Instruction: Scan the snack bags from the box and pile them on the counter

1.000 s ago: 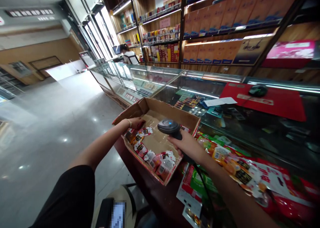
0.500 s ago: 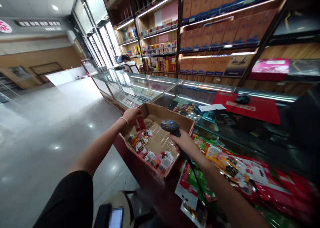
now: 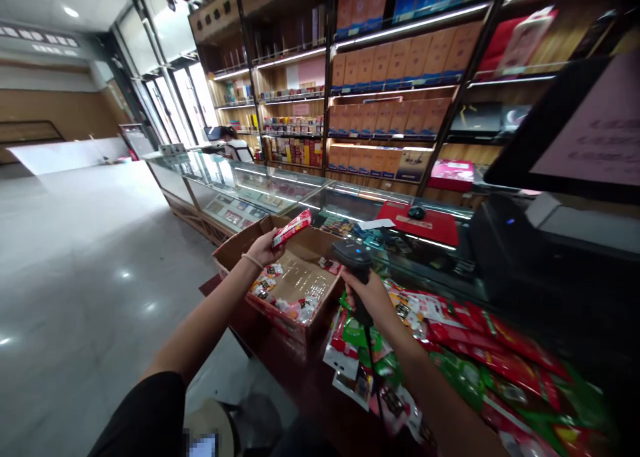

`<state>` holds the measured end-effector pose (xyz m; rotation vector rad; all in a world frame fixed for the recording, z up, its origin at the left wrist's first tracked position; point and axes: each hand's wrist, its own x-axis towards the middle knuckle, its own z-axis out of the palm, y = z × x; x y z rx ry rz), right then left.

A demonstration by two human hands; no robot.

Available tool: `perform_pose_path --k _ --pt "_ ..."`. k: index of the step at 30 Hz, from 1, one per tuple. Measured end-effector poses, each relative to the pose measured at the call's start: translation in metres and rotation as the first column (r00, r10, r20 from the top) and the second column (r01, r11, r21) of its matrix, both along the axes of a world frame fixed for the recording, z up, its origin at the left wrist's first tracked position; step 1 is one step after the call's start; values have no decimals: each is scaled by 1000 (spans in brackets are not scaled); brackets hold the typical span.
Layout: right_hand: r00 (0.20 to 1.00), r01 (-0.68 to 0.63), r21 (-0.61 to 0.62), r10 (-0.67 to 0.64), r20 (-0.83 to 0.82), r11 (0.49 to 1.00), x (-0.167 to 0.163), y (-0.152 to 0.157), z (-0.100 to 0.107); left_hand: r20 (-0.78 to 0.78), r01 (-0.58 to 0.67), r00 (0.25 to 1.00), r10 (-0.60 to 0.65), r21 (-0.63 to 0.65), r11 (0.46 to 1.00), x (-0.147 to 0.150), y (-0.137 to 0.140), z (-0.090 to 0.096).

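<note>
My left hand [image 3: 265, 248] is closed on a red snack packet [image 3: 292, 228], raised above the open cardboard box [image 3: 306, 335]. In my right hand [image 3: 371, 294] is a black barcode scanner [image 3: 354, 253], gripped by its handle, with a small blue light on top and a cable hanging down. The scanner's head is at the box's right side, apart from the packet. Several small packets [image 3: 301, 309] lie along the near and left sides inside the box. One dark red packet [image 3: 330, 265] lies at its right inner side.
Red and green snack bags [image 3: 480, 337] are heaped right of the box. Behind are a glass display counter [image 3: 240, 183], a red mat [image 3: 440, 227] with a mouse [image 3: 416, 213], and a monitor [image 3: 575, 130]. Another person [image 3: 233, 143] sits far back. A stool [image 3: 213, 420] stands below.
My left hand has lifted the red packet from inside the box to above it. The view has turned right, bringing the monitor in. The scanner stays in my right hand.
</note>
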<state>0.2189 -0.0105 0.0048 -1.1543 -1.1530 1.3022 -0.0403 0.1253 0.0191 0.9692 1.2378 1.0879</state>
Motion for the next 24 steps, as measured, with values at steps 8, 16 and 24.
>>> perform_pose_path --k 8,16,24 --pt "989 144 -29 -143 45 989 55 -63 3 255 170 947 -197 123 978 98 -36 4" --pt "953 262 -13 -256 164 965 81 -98 -13 304 166 928 -213 173 971 160 -56 -16" --pt "966 208 -56 -196 168 977 80 -106 -29 401 152 888 -224 206 967 174 -56 -36"
